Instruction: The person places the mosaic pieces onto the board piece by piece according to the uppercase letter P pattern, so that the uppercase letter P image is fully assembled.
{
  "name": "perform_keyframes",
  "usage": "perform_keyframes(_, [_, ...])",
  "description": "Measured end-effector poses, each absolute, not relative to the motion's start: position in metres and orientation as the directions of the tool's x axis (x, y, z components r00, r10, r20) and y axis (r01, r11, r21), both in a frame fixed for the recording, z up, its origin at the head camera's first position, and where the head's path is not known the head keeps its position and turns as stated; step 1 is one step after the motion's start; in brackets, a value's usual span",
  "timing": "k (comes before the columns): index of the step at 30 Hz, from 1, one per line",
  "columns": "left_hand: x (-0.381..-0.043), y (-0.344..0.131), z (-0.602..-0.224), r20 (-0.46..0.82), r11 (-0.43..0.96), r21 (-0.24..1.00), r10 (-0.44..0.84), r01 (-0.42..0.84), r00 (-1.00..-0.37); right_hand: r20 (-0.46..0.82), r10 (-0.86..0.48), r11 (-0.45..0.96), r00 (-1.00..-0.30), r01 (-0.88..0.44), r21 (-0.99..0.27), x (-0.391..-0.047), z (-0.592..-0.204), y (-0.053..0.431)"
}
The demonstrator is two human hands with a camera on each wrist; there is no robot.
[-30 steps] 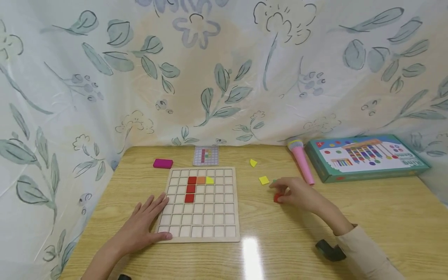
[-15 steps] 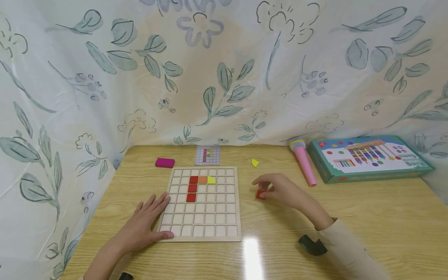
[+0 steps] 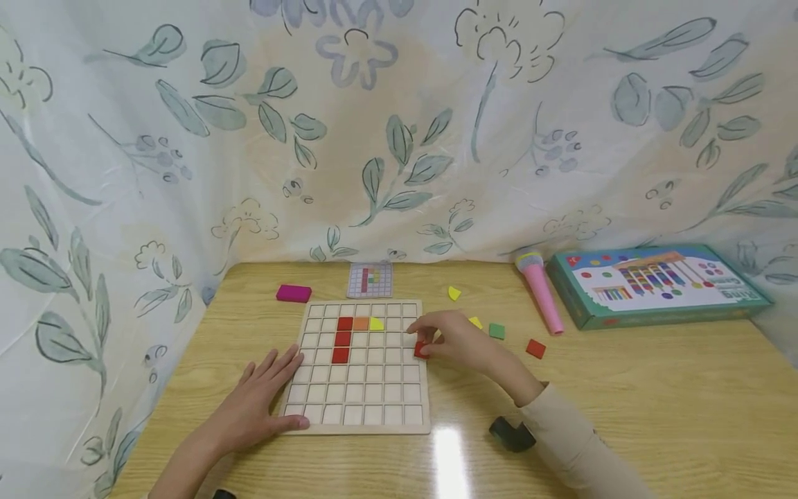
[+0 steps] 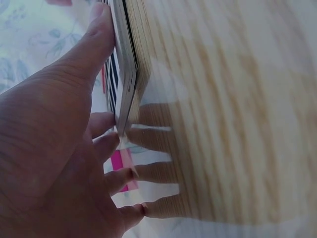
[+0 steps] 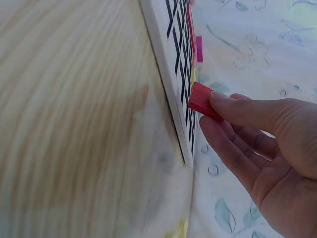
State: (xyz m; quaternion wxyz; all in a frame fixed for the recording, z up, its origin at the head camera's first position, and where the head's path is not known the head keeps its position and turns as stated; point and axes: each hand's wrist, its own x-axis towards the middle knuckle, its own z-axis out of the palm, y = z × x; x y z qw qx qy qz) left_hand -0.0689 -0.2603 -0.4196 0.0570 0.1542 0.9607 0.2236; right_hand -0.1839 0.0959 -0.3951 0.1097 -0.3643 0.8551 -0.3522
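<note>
A wooden grid board (image 3: 346, 416) lies on the table. Set in its cells are a column of red tiles (image 3: 342, 339), an orange tile (image 3: 361, 324) and a yellow piece with one rounded corner (image 3: 377, 324). My left hand (image 3: 249, 398) rests at the board's left edge, fingers spread and straight, thumb over the near left corner. Between thumb and fingers my right hand (image 3: 458, 341) pinches a red square tile (image 5: 204, 101), just over the board's right edge. In the right wrist view the tile is tilted and apart from the grid.
Right of the board lie a green tile (image 3: 497, 331), a red tile (image 3: 535, 348), a partly hidden yellow tile (image 3: 476, 323) and a yellow rounded piece (image 3: 454, 293). Behind it are a pattern card (image 3: 370, 280) and magenta block (image 3: 294, 293). A pink toy microphone (image 3: 541, 291) and box (image 3: 661, 284) stand back right.
My right hand has carried the red tile leftward from the loose pieces to the board's right edge, uncovering the green tile and another red one. The left hand has stayed in place.
</note>
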Motion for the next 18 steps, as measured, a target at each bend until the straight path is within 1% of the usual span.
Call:
perform_keyframes(4, [-0.069,-0.261,-0.421,-0.033,0.854,0.444,0.319,0.272,-0.947,0.067,-0.702,0.495,-0.709,-0.554,-0.670,-0.183,-0.396,0.079])
perform_keyframes(8, [-0.069,-0.261,-0.422,-0.028,0.852,0.445,0.322,0.276,-0.946,0.054,-0.706,0.488,-0.706,-0.542,-0.684,-0.182,-0.396,0.062])
perform_keyframes(18, [-0.068,-0.261,-0.422,-0.030,0.851,0.446,0.323,0.277,-0.946,0.117,-0.759,0.398,-0.640,-0.599,-0.695,-0.175,-0.404,0.021])
